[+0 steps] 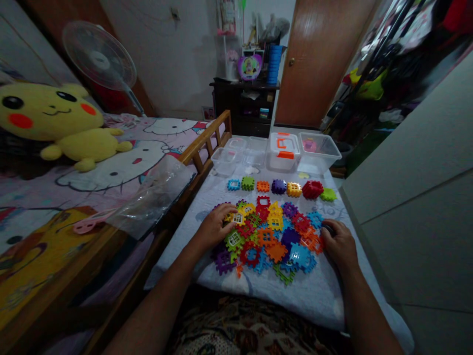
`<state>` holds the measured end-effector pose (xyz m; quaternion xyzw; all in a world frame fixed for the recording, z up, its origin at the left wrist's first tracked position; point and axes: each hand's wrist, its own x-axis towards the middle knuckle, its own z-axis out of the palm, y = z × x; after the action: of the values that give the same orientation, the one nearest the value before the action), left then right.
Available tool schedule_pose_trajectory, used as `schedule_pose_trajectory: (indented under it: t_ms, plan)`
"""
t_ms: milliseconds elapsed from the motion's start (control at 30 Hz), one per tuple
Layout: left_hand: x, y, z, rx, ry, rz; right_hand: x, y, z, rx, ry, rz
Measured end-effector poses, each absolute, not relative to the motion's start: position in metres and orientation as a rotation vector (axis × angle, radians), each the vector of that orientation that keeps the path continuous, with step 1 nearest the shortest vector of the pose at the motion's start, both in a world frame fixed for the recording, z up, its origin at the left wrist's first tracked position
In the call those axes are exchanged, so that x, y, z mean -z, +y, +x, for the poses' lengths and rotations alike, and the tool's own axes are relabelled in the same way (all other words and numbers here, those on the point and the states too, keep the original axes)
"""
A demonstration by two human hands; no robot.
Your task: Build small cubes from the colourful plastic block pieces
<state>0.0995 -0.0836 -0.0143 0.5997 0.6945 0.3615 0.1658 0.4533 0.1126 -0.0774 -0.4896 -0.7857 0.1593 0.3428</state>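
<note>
A pile of colourful notched plastic building blocks (276, 251) is spread over the cloth-covered table in front of me. At its left side my left hand (216, 226) has thumb and fingers on a yellow window block (237, 218), pinching it at its left edge. My right hand (340, 244) rests at the right edge of the pile, beside an orange block (313, 241). Its thumb and forefinger are apart, with a dark gap between them; the other fingers are partly hidden. Behind the pile runs a row of colour-sorted blocks, including a purple stack (279, 186) and a red stack (312, 190).
At the table's far end stand a lidded clear box (283, 160) with orange latches, an uncovered clear bin (320, 160) and clear lids (224, 161). A wooden bed rail (207, 140) borders the table on the left; a pale cabinet (414, 197) stands right.
</note>
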Motion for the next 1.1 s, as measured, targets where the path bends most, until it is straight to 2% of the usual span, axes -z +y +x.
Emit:
schedule_pose_trajectory:
  t_ms: [300, 533, 833, 1100]
  plan:
    - [0.007, -0.107, 0.107, -0.797, 2.041, 1.868, 0.080, 0.117, 0.455, -0.417, -2.037, -1.257]
    - [0.015, -0.096, 0.124, -0.536, 2.086, 2.005, 0.080, 0.115, 0.455, -0.409, -2.037, -1.284]
    - [0.008, -0.086, 0.127, -0.467, 2.101, 2.100, 0.083, 0.115, 0.455, -0.408, -2.045, -1.269]
    - [0.017, -0.080, 0.127, -0.554, 2.159, 2.071, 0.076, 0.111, 0.451, -0.428, -2.014, -1.253]
